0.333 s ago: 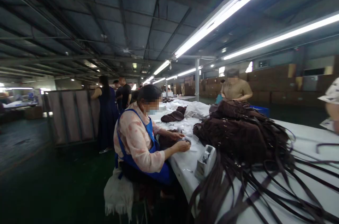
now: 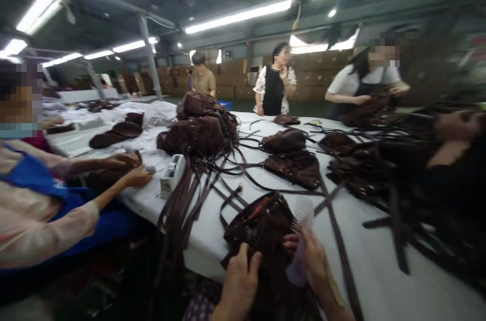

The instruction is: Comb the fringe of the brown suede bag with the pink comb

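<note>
Low in the head view, a dark brown handbag (image 2: 266,222) sits at the near table edge. Its top is partly open, with a reddish inside showing. My left hand (image 2: 240,278) is closed on the bag's near side, thumb and fingers pinching its material. On the bag's right, my right hand (image 2: 317,263) is wrapped around a translucent whitish plastic piece (image 2: 298,260), whose exact kind I cannot make out. Its fingertips lie against the bag. A thin strap with a buckle (image 2: 240,188) loops at the bag's upper left.
A heap of brown bags (image 2: 201,133) with trailing straps (image 2: 178,209) and a tape dispenser (image 2: 172,175) stand ahead on the white table (image 2: 207,255). More bags (image 2: 292,166) lie to the right. A co-worker in a blue apron (image 2: 49,184) sits at left; other people stand across.
My view has swung right and down. Both my hands and the bag between them now show; earlier they were out of frame. The seated co-worker has shifted to the left edge.
</note>
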A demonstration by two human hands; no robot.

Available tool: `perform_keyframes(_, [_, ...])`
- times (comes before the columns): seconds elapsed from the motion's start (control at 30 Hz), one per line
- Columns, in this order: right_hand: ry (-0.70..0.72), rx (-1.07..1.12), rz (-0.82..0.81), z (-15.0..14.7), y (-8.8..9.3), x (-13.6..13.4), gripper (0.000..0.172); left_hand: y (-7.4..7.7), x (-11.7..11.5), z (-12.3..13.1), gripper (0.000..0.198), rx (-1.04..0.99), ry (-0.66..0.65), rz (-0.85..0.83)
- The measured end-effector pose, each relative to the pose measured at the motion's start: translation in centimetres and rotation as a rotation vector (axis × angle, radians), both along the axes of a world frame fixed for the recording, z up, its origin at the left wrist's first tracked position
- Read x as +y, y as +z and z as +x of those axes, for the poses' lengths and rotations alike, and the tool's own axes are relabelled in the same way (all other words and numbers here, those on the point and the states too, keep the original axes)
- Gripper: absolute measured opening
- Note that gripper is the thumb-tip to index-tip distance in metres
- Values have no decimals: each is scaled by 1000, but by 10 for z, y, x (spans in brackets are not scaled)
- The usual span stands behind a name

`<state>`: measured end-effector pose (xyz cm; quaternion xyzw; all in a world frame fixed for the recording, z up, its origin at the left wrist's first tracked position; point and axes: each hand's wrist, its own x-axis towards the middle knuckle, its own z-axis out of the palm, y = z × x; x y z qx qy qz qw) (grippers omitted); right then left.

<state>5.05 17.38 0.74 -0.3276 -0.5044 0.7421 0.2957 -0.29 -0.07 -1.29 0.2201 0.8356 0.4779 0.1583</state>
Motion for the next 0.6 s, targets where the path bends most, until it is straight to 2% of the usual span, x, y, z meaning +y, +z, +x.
perform_keyframes(0.1, [-6,-3,73,23,10,-3,62,-4,-5,-7,54,-26,-6,12])
perform_keyframes(0.2, [78,-66,380,38,29,-22,49,-7,-3,-12,55,8,-22,-60])
perform_keyframes(0.27, [138,-122,499,48,33,-34,44,-11,2,-13,48,42,-57,-148])
perform_keyframes(0.33, [195,-125,442,52,25,-44,46,-15,8,-13,42,62,-88,-254])
perform_keyframes(0.43, [216,-118,318,49,-1,-52,49,-16,12,-10,42,67,-134,-371])
perform_keyframes(0.53, [139,-139,275,44,-22,-52,58,-4,8,-7,41,34,-255,-245])
perform_keyframes(0.6, [123,-130,253,42,-26,-50,64,8,5,-7,40,29,-325,-112])
